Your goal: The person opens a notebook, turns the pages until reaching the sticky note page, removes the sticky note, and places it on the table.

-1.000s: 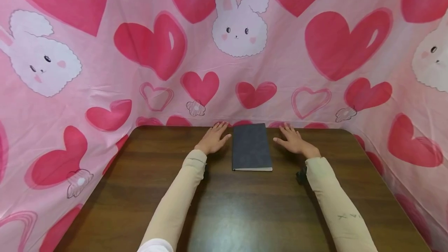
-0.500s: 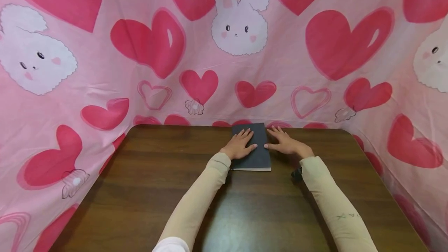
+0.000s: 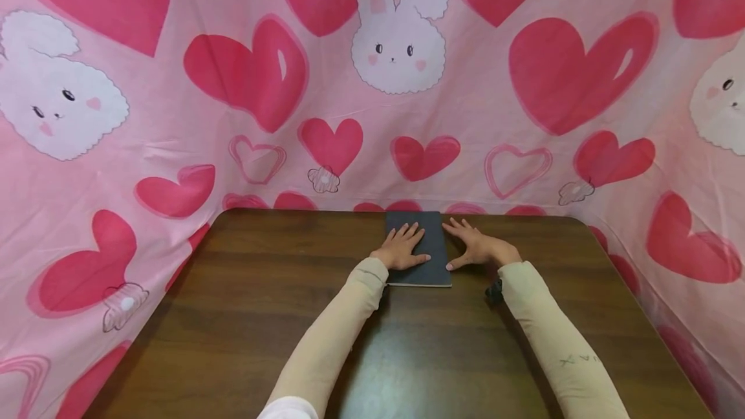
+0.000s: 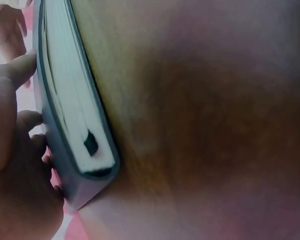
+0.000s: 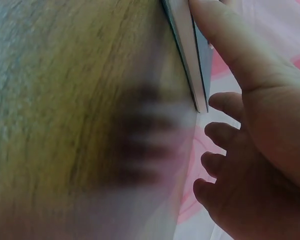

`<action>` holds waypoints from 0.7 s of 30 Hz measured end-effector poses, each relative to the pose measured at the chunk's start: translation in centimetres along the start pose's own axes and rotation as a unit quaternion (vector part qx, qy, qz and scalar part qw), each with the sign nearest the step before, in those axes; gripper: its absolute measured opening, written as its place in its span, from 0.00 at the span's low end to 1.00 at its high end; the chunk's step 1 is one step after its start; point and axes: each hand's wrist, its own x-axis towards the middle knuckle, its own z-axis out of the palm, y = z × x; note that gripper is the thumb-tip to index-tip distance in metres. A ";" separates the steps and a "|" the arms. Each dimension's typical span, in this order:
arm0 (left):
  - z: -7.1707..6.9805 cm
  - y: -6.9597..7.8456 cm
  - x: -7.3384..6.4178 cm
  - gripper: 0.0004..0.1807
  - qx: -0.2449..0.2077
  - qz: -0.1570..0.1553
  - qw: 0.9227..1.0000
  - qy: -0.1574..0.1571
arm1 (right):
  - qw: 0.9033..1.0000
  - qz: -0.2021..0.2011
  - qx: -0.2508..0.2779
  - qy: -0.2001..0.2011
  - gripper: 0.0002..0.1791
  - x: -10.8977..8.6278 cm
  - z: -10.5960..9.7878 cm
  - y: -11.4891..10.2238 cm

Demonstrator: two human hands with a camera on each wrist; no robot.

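Grey-blue book [image 3: 434, 238], flat on the brown table [image 3: 279, 290], just under the left hand [image 3: 401, 251] and just to the left of the right hand [image 3: 480, 248]. Left hand: flat on top of the book, with fingers spread and nothing squeezed in them. Right hand: stretched wide too, with nothing in its grip, and with its thumb [image 5: 230, 45] right by the book's side. Touching that side or only very near: hard to tell. White pages [image 5: 190, 60] on the side facing the right hand. Best, most likely, to press softly with the left hand, enough to stop any slipping but not enough to bend the book. Good to set the right thumb low, next to the pages, and to go slow and gentle with any push, both hands even, for a straight book. Watch the far end too: just past the left fingertips, by the table's back edge, with pink cloth [image 3: 378, 108] behind.
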 end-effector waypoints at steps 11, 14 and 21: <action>0.4 0.1 0.0 0.42 -0.036 -0.005 0.999 -0.003 | 0.999 0.025 -0.020 -0.022 0.63 0.0 0.2 0.7; 0.4 0.2 0.0 0.42 -0.034 -0.003 0.999 0.003 | 0.999 0.025 -0.011 -0.020 0.64 0.0 0.2 0.7; -0.3 0.7 0.0 0.38 -0.011 -0.015 1.000 0.021 | 1.000 0.009 0.013 -0.005 0.64 0.0 0.4 0.9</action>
